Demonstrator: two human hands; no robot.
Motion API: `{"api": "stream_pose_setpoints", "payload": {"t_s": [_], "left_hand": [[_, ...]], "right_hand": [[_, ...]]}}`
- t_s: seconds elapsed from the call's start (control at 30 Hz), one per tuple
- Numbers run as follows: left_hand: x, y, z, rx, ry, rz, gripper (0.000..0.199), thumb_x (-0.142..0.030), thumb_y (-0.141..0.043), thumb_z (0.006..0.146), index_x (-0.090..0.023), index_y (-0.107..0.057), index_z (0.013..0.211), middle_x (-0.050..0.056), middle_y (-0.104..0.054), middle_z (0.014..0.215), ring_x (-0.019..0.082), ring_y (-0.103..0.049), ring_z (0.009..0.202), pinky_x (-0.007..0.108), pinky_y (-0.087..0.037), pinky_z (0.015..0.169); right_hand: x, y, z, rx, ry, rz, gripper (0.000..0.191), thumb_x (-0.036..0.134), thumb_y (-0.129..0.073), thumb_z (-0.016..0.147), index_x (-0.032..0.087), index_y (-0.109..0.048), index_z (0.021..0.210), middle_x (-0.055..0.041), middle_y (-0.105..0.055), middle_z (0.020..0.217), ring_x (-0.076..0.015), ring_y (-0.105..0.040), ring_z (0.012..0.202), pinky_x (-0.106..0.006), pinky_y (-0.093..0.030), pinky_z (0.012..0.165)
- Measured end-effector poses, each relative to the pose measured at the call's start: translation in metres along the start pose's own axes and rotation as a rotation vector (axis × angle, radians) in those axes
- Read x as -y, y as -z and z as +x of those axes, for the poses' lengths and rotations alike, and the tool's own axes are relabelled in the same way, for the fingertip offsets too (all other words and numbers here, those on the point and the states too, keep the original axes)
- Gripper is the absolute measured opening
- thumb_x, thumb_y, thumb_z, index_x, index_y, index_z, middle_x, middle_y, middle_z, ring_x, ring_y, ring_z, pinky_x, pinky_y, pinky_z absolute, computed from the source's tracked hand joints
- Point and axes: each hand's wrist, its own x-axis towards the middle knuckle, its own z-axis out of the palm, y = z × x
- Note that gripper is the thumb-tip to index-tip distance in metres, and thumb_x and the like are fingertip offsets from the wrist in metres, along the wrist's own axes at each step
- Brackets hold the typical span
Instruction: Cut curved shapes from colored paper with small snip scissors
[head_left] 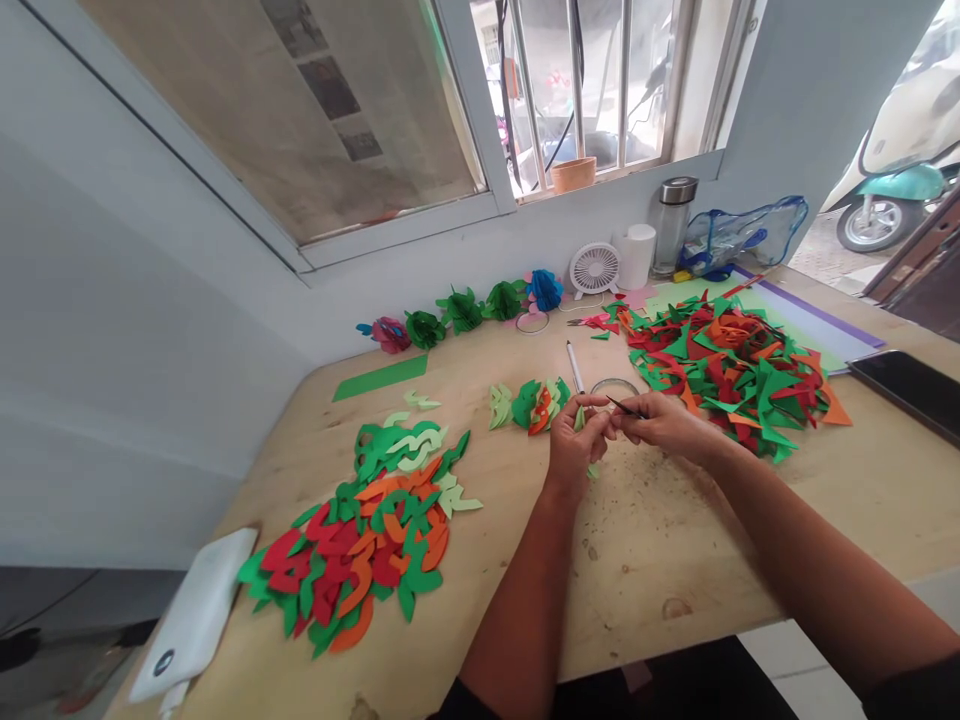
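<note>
My left hand (576, 440) is closed with a small pale green paper piece (580, 418) pinched in its fingers. My right hand (660, 422) meets it fingertip to fingertip and grips a slim dark pointed tool (624, 407), whose kind I cannot make out. Just left of my hands stand a folded green and orange paper shape (541, 404) and a pale green one (500, 407). A white pen (574, 366) lies beyond my fingers, beside a thin ring (615, 384) partly hidden by my right hand.
Cut paper shapes (375, 540) form a heap on the left; paper scraps (735, 370) are piled on the right. Along the wall stand several paper flowers (460, 310), a small fan (595, 269) and a glass bottle (673, 228). A phone (911, 390) and white power bank (196, 615) lie near opposite edges.
</note>
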Motion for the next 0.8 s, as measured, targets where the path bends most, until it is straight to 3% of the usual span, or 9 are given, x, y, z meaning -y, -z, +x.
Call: {"api": "stream_pose_setpoints", "payload": {"t_s": [0.3,0.57,0.8], "left_hand": [[-0.004,-0.001,-0.002,0.025,0.004,-0.003,0.032,-0.035,-0.069,0.065,-0.016,-0.057,0.088,-0.007,-0.054,0.048,0.002,-0.029,0.03,0.017,-0.02,0.033],[-0.011,-0.003,-0.004,0.026,0.05,0.024,0.03,-0.034,-0.069,0.062,-0.017,-0.056,0.083,-0.006,-0.052,0.046,0.002,-0.028,0.03,0.018,-0.02,0.034],[-0.011,-0.002,-0.004,0.026,0.048,0.059,0.029,-0.037,-0.07,0.063,-0.018,-0.055,0.079,-0.006,-0.052,0.045,0.005,-0.037,0.034,0.017,-0.024,0.037]], "right_hand": [[0.002,-0.001,0.0,0.036,0.005,-0.079,0.015,0.024,-0.049,0.075,0.016,-0.06,0.068,0.0045,-0.047,0.051,-0.0076,-0.038,0.047,-0.021,-0.026,0.047],[0.001,-0.003,0.0,0.05,0.017,-0.129,0.016,0.022,-0.047,0.072,0.018,-0.049,0.057,0.0051,-0.045,0.048,-0.0078,-0.037,0.047,-0.021,-0.025,0.046],[0.005,-0.002,-0.002,0.081,0.023,-0.154,0.013,0.023,-0.046,0.071,0.017,-0.05,0.06,0.0053,-0.044,0.049,-0.0074,-0.036,0.047,-0.021,-0.025,0.045]]}}
